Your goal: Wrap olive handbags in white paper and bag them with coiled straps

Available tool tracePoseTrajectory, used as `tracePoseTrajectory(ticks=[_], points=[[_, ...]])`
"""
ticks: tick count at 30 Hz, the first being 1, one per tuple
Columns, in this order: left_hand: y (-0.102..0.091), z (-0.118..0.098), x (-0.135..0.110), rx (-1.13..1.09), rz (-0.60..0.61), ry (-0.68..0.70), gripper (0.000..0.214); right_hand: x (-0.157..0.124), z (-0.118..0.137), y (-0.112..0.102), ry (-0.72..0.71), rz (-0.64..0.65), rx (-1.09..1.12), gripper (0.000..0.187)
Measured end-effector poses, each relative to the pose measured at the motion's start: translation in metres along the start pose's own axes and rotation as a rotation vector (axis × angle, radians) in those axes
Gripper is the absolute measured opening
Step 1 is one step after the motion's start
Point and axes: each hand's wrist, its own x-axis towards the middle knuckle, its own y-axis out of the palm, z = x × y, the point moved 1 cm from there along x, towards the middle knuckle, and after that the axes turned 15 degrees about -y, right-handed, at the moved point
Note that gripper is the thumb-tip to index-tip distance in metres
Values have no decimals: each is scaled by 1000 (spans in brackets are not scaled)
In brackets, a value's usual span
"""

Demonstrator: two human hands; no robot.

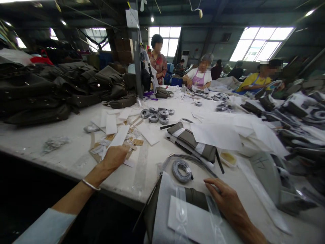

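Note:
My left hand [115,158] reaches over a loose pile of paper tags [137,142] and small packets. Its fingers are curled together, and what they hold, if anything, is hidden. A white card [120,136] stretches out just beyond the knuckles. My right hand [225,198] has its fingers stretched out beside the dark bag [196,198] in front of me. White paper wraps part of this bag, with clear tape and a white card [186,217] on top. A wrapped strap coil [182,170] lies just beyond the bag.
Several strap coils [164,113] sit mid-table. A folded dark bag [195,142] lies near white sheets [215,134] and a small tub of yellowish paste [228,158]. Dark bags [33,91] are heaped at left, more at right. A post [138,67] rises beyond; people work across the table.

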Motion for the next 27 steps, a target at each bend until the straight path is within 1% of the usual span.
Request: tracePoseTrajectory(ticks=[1,2,3,4,5,7,8,10,12,14,15,16,17,18,20,21,22,23,25,26,27], points=[[-9,3,-3,-78,-63,-61,26,4,3,-3,-3,-31,8,37],[-19,5,-6,-207,-114,-112,24,9,6,-6,-2,-54,22,38],[-27,5,-9,-388,-138,-144,22,15,11,-10,0,-68,44,38],[-35,3,-11,-608,-124,-156,21,22,17,-13,-1,-71,74,36],[-40,0,-13,-842,-68,-144,21,29,25,-17,-5,-65,109,34],[-46,-12,-14,-1242,114,-89,25,45,44,-21,-24,-30,196,29],[-46,-21,-14,-1393,198,-71,27,53,55,-21,-29,-3,246,27],[-43,-41,-14,-1585,324,-49,30,67,76,-18,-3,69,364,24],[-39,-65,-16,-1684,394,-21,32,79,93,-9,74,142,517,24],[-37,-91,-20,-1739,434,17,33,87,105,1,152,195,689,31],[-37,-104,-22,-1766,459,37,33,89,108,5,169,191,750,36],[-36,-116,-25,-1798,496,57,33,90,109,7,160,158,771,38],[-35,-128,-27,-1835,550,73,33,90,108,8,114,93,742,39],[-33,-138,-30,-1875,616,77,34,89,106,7,28,10,668,36],[-26,-158,-33,-1947,753,41,36,83,98,2,-218,-128,451,34],[-22,-166,-34,-1969,808,9,38,79,94,-1,-339,-149,350,37],[-18,-172,-35,-1986,850,-20,38,74,90,-4,-442,-138,272,41],[-14,-178,-36,-1993,881,-37,39,70,86,-6,-515,-107,221,44],[-6,-186,-34,-1961,915,-12,38,63,81,-9,-596,-42,191,44],[-4,-188,-32,-1920,904,23,36,61,79,-10,-614,-30,198,43],[-2,-189,-28,-1867,854,58,33,60,78,-10,-618,-36,209,41]])
